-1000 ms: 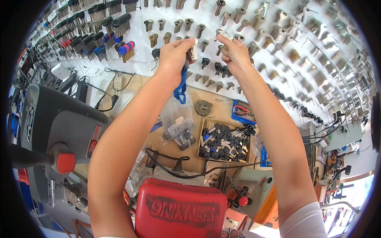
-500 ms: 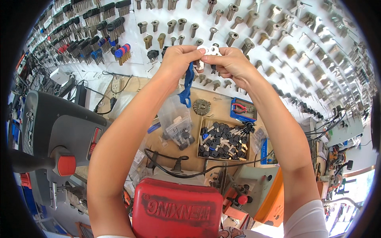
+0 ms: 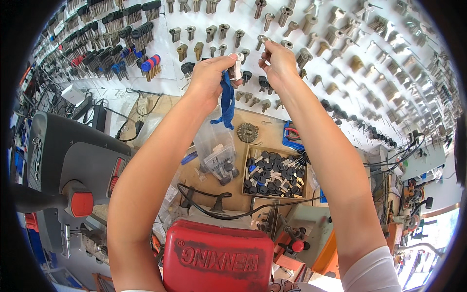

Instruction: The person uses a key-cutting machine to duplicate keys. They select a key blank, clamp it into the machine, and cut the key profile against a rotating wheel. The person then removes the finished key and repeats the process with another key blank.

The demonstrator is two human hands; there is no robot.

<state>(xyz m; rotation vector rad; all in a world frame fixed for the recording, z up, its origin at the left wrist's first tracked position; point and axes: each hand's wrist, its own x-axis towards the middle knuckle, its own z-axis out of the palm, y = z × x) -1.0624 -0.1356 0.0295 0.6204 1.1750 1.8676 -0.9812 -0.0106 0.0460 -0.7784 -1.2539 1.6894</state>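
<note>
My left hand (image 3: 206, 82) is closed on a small bunch of silver keys (image 3: 238, 67), pinched between thumb and fingers. From the bunch a blue strap (image 3: 226, 104) dangles over the bench. To its right, my right hand (image 3: 280, 62) reaches up to the wall of hanging keys. Its thumb and index finger close at the head of a silver key blank (image 3: 261, 39) on the wall; the other fingers curl loosely. Black-headed keys (image 3: 246, 77) hang between the two hands.
Rows of key blanks (image 3: 211, 33) cover the white wall. On the bench are a box of loose black-headed keys (image 3: 272, 173), a toothed metal disc (image 3: 247, 132), a plastic bag (image 3: 214, 146) and a black cable (image 3: 253, 210). A red machine cover (image 3: 219, 255) is nearest; a grey machine (image 3: 82, 146) stands left.
My hands were together on the keys and have moved apart. The left keeps the bunch, slightly lower and further left. The right has let go and moved up to a wall key blank.
</note>
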